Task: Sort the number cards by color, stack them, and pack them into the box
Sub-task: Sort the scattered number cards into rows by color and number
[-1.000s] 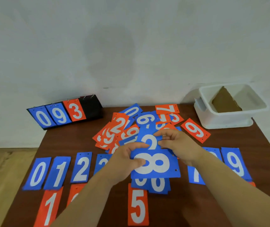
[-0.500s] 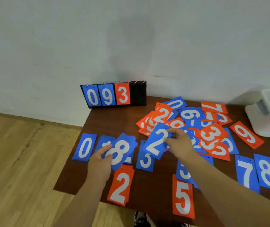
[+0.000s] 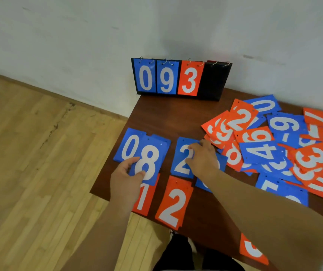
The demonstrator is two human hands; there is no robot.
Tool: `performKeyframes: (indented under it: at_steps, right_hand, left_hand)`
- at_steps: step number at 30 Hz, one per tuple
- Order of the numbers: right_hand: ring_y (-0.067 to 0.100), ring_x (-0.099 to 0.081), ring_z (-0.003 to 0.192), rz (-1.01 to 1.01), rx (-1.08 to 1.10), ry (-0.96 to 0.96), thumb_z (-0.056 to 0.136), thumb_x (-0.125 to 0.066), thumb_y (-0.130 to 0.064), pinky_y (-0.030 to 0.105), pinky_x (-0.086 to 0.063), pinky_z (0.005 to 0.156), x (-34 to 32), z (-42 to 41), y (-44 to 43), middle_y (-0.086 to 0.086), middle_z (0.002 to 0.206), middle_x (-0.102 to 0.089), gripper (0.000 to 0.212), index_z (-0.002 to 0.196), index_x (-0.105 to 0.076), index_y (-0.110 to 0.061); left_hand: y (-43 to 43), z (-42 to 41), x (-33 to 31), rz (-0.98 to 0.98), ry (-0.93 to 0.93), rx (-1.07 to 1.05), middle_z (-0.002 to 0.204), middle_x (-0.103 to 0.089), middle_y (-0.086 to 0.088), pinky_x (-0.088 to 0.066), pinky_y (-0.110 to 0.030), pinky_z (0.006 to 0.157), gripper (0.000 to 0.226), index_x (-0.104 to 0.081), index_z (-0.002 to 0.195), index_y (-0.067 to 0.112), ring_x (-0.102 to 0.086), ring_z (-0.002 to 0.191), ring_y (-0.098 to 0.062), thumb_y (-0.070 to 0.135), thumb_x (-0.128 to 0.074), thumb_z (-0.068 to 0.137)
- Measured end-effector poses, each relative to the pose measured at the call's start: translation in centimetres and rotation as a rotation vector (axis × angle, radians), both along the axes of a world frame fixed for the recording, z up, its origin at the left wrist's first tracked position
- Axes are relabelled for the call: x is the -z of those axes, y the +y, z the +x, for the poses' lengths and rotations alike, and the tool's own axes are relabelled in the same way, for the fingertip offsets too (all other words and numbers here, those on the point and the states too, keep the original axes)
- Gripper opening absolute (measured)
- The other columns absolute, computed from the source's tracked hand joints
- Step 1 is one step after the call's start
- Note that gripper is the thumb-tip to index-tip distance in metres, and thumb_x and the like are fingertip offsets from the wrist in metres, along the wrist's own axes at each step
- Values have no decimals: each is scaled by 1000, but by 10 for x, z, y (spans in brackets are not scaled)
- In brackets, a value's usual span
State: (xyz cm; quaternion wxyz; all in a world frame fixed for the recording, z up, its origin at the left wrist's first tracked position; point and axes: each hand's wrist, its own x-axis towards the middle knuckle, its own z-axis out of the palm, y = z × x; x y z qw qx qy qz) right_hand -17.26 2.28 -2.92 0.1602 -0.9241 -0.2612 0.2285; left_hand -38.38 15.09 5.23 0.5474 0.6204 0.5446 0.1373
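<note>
Few cards are sorted: left hand pinches a blue 8, right hand presses flat on a blue 2; the mixed pile remains, nothing boxed.

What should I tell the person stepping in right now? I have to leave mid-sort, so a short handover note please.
Left hand: holding the blue 8 card over the blue 0 card.
Right hand: fingers on the blue 2 card.
Red 1 card and red 2 card lie at the table's near edge.
Mixed pile of red and blue cards on the right is unsorted.
Left: finish sorting, stack, pack. The box is out of view.
</note>
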Motion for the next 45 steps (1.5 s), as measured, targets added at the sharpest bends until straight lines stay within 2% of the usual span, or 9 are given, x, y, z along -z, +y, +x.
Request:
performKeyframes:
  at_steps: [12,16,18,22,28,32,34,42,45]
  right_hand:
    - [9,-63,77,517,399,441,94,-71,-28,15,-47,61,-111,-7,-102,-16,94,-67,3,95,-70,-31]
    - [13,-58,61,608,576,376,87,-75,-12,37,-51,65,-120,3,-175,-2,67,-62,15,90,-74,-26]
    - [16,-58,64,598,638,315,87,-74,-7,41,-51,64,-125,8,-216,9,75,-65,19,93,-73,-25]
    - [2,-52,57,541,764,191,88,-74,-11,16,-45,54,-128,14,-302,1,80,-64,22,103,-71,-27]
    - [-3,-61,62,503,913,123,87,-76,-14,11,-43,58,-111,23,-422,-6,89,-67,26,107,-69,-28]
    - [6,-66,80,460,939,124,86,-76,-13,24,-52,69,-98,46,-494,-11,93,-67,29,109,-68,-29]
    - [4,-64,80,402,917,118,87,-74,-12,16,-46,66,-88,63,-525,-14,92,-64,30,110,-67,-30]
    - [8,-54,80,175,620,96,91,-66,-18,18,-41,69,-32,143,-586,-8,98,-57,38,130,-64,-19]
    - [20,-61,93,77,523,125,94,-60,-16,29,-48,78,-7,158,-585,7,121,-59,43,137,-61,-18]
  left_hand:
    - [-78,91,-15,-77,-162,340,116,-64,12,-63,-31,77,33,-68,113,35,-67,106,-13,12,-74,91]
    - [-145,140,-25,-106,-199,550,108,-70,11,-61,-47,82,31,-71,101,34,-71,97,-18,6,-73,87]
    - [-178,162,-29,-87,-187,691,100,-70,12,-60,-42,80,27,-70,97,35,-70,91,-16,8,-71,90]
    - [-243,197,-33,14,-135,1021,98,-69,11,-48,-15,63,23,-70,101,35,-63,78,1,13,-68,93]
    - [-353,235,-23,123,-54,1324,96,-62,13,-49,-28,60,28,-63,93,46,-60,70,-7,21,-75,88]
    - [-429,259,-8,174,-12,1376,94,-61,11,-57,-33,77,28,-65,107,40,-62,81,-8,23,-76,88]
    - [-463,270,1,190,32,1373,97,-60,13,-56,-33,83,31,-64,114,39,-62,87,-7,24,-75,90]
    - [-531,318,52,275,183,1313,97,-57,13,-48,-24,74,35,-59,124,34,-57,87,-5,22,-69,93]
    - [-530,322,68,305,234,1294,102,-58,12,-50,-28,80,38,-59,126,32,-60,95,-11,20,-72,92]
